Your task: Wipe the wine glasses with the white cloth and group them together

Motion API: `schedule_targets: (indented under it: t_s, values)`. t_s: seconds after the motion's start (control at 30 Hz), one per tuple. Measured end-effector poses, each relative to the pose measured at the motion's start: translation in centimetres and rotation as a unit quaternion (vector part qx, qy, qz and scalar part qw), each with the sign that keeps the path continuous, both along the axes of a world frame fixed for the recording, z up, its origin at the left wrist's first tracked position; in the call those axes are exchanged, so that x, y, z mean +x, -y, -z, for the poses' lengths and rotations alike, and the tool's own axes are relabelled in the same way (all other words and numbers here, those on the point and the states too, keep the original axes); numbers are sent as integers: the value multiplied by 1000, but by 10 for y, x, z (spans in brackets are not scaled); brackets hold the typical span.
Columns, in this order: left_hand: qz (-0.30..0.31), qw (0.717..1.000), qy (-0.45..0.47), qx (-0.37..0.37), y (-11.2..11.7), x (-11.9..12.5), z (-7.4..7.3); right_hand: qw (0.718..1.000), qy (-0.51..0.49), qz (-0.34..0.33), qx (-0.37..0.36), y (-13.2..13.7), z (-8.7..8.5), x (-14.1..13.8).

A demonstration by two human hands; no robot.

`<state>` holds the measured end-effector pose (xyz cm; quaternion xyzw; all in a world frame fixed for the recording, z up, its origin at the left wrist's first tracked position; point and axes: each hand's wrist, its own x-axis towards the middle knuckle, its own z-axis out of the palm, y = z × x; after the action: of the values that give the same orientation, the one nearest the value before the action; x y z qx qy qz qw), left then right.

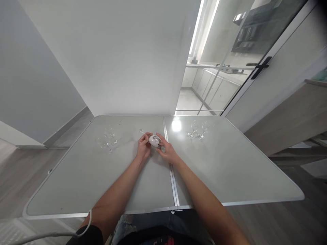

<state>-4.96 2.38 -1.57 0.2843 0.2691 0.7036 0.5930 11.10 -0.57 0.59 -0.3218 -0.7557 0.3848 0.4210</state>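
Note:
Over the middle of the table, a clear stemmed wine glass [141,130] is held tilted between both hands, its foot pointing to the upper left. My left hand [144,145] is closed around the glass where stem and bowl meet. A crumpled white wad [154,141], which looks like cloth or tissue, fills the bowl. My right hand [166,148] curls round the mouth of the bowl, thumb below and fingers above. Whether its fingertips also pinch the white wad cannot be made out.
Several clear stemmed glasses [109,140] stand close together on the left half of the table [76,180]. More stemmed glasses [201,136] stand at the back right. A metal seam [174,187] splits the tabletop. Behind are a white wall and a glass door [217,78].

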Motion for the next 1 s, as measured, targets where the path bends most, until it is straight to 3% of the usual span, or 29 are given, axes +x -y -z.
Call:
schedule_targets:
  t_s: [0.1,0.2,0.43,0.67,0.83,1.0]
  values:
    - [17,1000,20,-6,2,0,-2,983,-132,-46,-117,-1,-2,3]
    - [24,999,41,-2,3,-1,-2,943,-238,-75,-219,-3,-4,7]
    - [1,1000,19,10,-1,0,4,837,-411,-25,-360,-6,-6,7]
    - [5,1000,10,19,1,8,4,809,-479,64,-336,-10,-2,7]
    - [-40,999,28,15,-3,3,5,766,-567,121,-279,-17,-3,13]
    - [-44,998,51,21,-7,-2,7,763,-570,171,-252,-20,-1,16]
